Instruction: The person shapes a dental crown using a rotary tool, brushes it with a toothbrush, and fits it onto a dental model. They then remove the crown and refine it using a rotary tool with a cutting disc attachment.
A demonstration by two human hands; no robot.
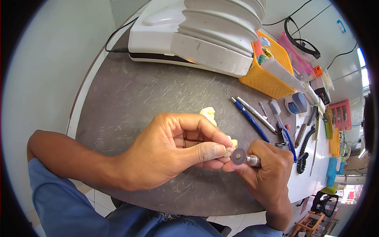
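Between the thumb and fingers of my left hand (pixel 179 148) is a small beige dental piece (pixel 228 152), mostly covered by the fingertips. My right hand (pixel 270 168) is wrapped round a rotary handpiece (pixel 254 160), whose metal nose points left. On its tip sits a round grey-purple cutting disc (pixel 238 157), right at the edge of the dental piece. Both hands meet low over the grey worktop (pixel 130 106), the right fingertips close beneath the disc. Just behind the left hand lie crumpled pale-yellow material (pixel 208 114) and another yellow bit (pixel 234 142), partly hidden by the fingers.
A white machine with a ribbed hose (pixel 221 23) stands at the back. Right of it is a yellow basket (pixel 266 81). A blue pen (pixel 250 120), a silver pen-like tool (pixel 256 114), a brush (pixel 280 118) and a black coiled cord (pixel 304 152) lie at the right.
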